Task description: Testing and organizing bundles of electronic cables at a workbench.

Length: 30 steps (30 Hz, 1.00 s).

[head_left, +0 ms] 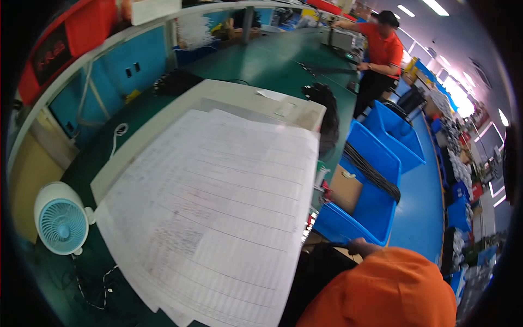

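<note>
right hand [360, 247], bare, orange sleeve [384, 294]: 4 o'clock, beside blue rectangular plastic bin [376, 210]; grip partly hidden, cannot tell. bin: 3 o'clock, containing brown cardboard [348, 192], dark cable bundle [373, 171]. printed white paper sheets [245, 174]: centre to 7 o'clock.

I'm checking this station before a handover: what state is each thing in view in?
Papers: unfolded, overlapping, on the pale box.
Nearer blue bin: open-topped, holding a cardboard piece.
Dark cable bundle: gathered, lying across that bin.
Farther blue bin: open-topped.
Small fan: grille facing the camera; whether running, can't tell.
Ceiling lights: lit.
Hand by the nearer bin: partly hidden by orange cloth; grip unclear.
</note>
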Tool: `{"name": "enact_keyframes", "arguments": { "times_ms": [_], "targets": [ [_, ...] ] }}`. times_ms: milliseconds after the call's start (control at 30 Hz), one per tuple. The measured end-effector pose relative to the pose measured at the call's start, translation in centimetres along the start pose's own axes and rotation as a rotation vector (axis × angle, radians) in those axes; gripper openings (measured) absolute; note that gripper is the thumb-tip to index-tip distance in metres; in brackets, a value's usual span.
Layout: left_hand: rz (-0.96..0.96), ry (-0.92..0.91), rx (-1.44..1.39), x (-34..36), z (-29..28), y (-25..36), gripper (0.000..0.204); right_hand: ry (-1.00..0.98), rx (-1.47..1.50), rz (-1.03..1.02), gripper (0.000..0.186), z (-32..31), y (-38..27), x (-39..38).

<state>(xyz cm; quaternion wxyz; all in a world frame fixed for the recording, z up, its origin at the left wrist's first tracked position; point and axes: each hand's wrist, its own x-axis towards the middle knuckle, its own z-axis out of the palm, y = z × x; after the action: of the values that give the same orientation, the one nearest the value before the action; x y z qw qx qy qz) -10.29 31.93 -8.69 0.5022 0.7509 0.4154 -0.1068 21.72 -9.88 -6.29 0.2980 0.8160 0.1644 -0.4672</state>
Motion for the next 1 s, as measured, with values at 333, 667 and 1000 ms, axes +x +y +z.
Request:
{"name": "enact_keyframes", "arguments": {
  "times_ms": [333, 667, 1000],
  "targets": [
    [0.161, 0.037, 0.305, 1.2, 4.0, 2.7, 0.022, 0.098, 0.108, -0.035, 0.037, 0.3, 3.3, -1.5],
    [0.114, 0.192, 0.604, -0.8, 14.4, 6.3, 0.017, 0.511, 0.409, -0.271, 0.062, -4.5, 9.7, 4.5],
    [-0.076, 0.210, 0.782, -4.0, 18.5, 9.6, 0.012, 1.484, -0.037, 0.285, 0.057, -25.8, 21.3, 26.1]
  ]
}}
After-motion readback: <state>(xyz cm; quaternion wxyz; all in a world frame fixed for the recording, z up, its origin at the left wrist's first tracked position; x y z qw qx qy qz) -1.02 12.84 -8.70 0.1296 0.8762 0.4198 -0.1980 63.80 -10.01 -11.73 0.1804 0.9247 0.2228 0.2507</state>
